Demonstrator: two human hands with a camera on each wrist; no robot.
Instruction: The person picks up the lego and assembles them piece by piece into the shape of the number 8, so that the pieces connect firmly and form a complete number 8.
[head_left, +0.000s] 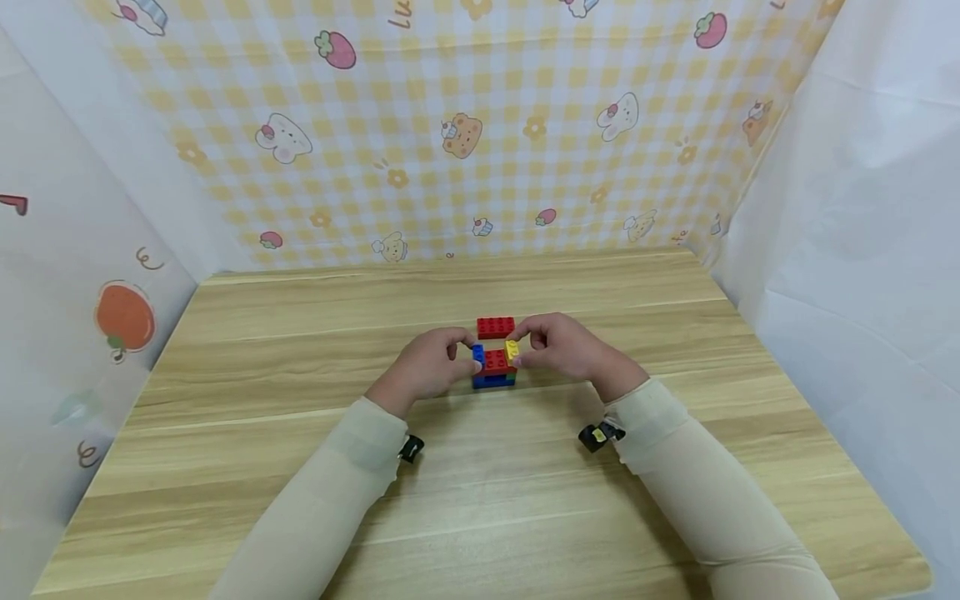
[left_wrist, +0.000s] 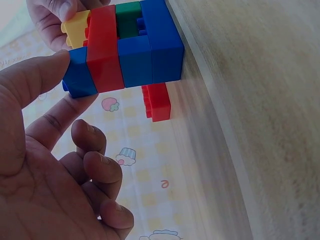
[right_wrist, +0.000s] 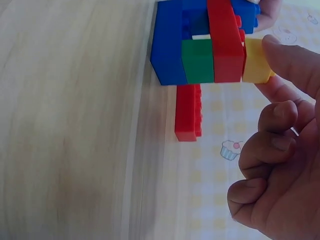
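A small stack of toy building bricks stands on the table. Its base is a long blue brick [left_wrist: 167, 50]; above that sit a small blue brick [left_wrist: 135, 61] on the left and a small green brick [right_wrist: 198, 61] on the right, with a gap between. A long red brick [head_left: 496, 360] bridges them. My left hand [head_left: 427, 362] pinches another small blue brick [left_wrist: 80, 72] between thumb and index finger at the red brick's left end. At the right end, my right hand [head_left: 566, 346] pinches a small yellow brick [right_wrist: 255, 61], a thin line showing between it and the red one.
Just behind the stack lies a loose red brick [head_left: 496, 327], studs up. The wood-grain table [head_left: 300, 333] meets a yellow checked cloth [head_left: 480, 83] at the back, and white sheeting [head_left: 862, 208] hangs at the sides. Each wrist carries a small black camera [head_left: 596, 437].
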